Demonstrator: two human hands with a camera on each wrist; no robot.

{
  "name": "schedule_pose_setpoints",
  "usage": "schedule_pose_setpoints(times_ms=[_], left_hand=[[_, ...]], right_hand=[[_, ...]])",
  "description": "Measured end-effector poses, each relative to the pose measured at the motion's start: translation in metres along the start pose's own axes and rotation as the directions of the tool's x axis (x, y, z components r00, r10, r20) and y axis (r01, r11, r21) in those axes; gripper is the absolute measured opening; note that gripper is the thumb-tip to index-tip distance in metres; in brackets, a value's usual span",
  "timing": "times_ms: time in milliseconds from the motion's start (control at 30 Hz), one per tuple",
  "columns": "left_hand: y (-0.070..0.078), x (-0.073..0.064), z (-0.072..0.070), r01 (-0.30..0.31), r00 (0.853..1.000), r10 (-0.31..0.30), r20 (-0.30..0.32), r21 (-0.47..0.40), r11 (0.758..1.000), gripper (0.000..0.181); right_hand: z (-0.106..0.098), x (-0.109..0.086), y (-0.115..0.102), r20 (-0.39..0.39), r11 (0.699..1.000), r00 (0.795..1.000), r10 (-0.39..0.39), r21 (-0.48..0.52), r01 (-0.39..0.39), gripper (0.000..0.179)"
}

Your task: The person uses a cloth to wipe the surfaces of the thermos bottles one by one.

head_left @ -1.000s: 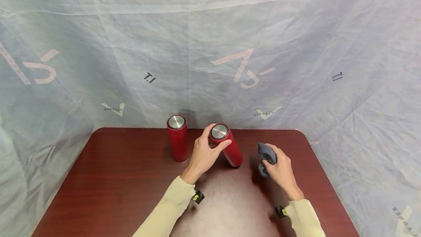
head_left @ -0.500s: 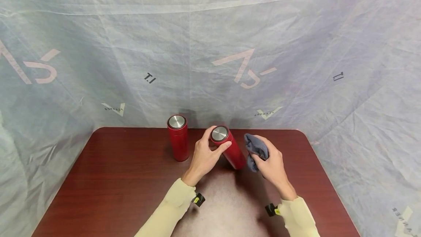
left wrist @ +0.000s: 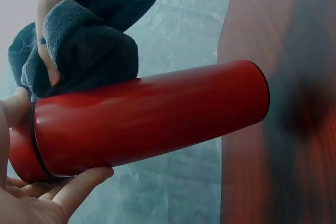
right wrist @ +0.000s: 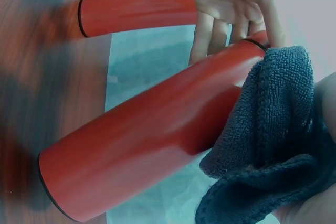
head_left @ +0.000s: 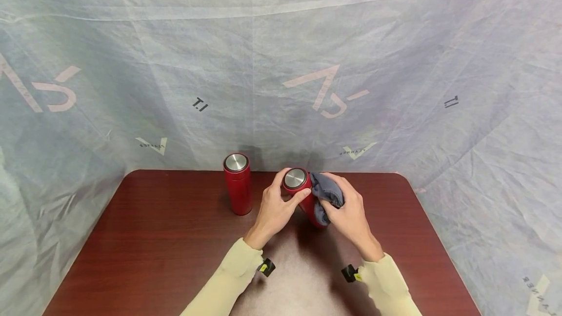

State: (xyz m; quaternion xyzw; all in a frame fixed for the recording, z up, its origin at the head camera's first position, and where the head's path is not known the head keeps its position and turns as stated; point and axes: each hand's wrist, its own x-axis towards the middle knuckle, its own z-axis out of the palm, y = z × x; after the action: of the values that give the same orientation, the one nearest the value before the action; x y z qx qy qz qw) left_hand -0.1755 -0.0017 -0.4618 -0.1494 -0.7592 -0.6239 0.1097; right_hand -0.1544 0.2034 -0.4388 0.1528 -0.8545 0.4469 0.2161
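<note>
One person's left hand (head_left: 275, 208) grips a red flask (left wrist: 157, 111) near its top, tilted above the tabletop (head_left: 167, 228), base slanting down right; the right hand (head_left: 351, 213) clutches a gray cloth (head_left: 327, 192) against it. Just left, a second flask (head_left: 239, 191) stands upright; draped sheeting (head_left: 219, 62) backs the far edge.

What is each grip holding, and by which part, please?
The left grip holds the tilted red cylindrical flask around its lidded end; the right grip, the blue-grey terry cloth by its bunched folds.
</note>
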Motion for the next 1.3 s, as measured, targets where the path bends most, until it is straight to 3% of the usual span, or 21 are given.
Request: schedule_pose_setpoints(times_ms=[867,1300], left_hand=[[0.001,0.002,-0.003,-0.004,0.999,0.005,-0.034,0.019,1.000,0.065],[0.005,0.004,-0.006,0.010,0.999,-0.009,-0.046,0.011,1.000,0.066]], right_hand=[[0.005,-0.004,0.006,-0.009,0.998,0.998,-0.060,0.003,0.060,0.061],[0.006,-0.011,0.020,0.001,1.000,1.000,0.004,0.026,-0.004,0.059]])
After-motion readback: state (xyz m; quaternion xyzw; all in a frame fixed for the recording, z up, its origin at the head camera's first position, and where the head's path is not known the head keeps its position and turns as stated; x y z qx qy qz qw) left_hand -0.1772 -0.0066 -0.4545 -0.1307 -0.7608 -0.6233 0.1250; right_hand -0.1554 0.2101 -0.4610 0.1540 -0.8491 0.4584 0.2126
